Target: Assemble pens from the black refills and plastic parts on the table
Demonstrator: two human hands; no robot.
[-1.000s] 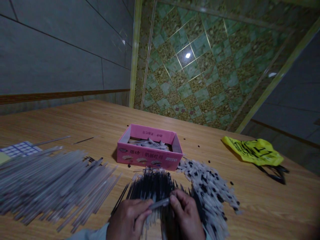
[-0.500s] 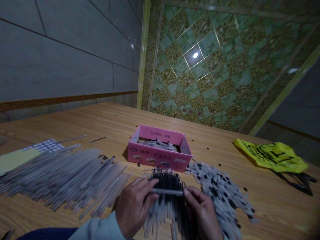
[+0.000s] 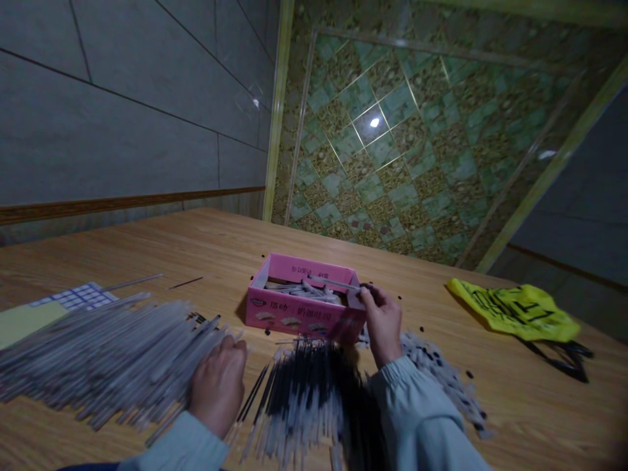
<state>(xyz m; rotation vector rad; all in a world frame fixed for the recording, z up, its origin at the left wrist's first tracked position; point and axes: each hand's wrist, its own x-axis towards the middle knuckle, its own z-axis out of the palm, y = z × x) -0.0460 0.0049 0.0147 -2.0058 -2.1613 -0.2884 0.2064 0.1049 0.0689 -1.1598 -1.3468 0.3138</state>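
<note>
- The right hand [image 3: 383, 320] reaches to the right end of an open, pink rectangular cardboard box [image 3: 267, 313] with dark printed characters; its grip is narrow, pinching one end of a slender, pale grey tube [image 3: 336, 283].
- That tube points leftward over the box opening, above many similar pale, thin sticks [image 3: 299, 290] lying inside; whether it touches them I cannot tell.
- The left hand [image 3: 219, 386] is at the right edge of a broad heap of long, clear plastic tubes [image 3: 122, 366], fingers curled; I cannot tell whether its grip holds anything.
- Between the forearms, in front of the box, spreads a bundle of thin black-and-clear rods [image 3: 299, 392].
- Small whitish pieces with black bits [image 3: 436, 366] lie partly behind the right sleeve [image 3: 422, 412].
- Farther right on the wood-grained table [image 3: 196, 239] rests a crumpled, bright yellow bag with black lettering [image 3: 515, 311].
</note>
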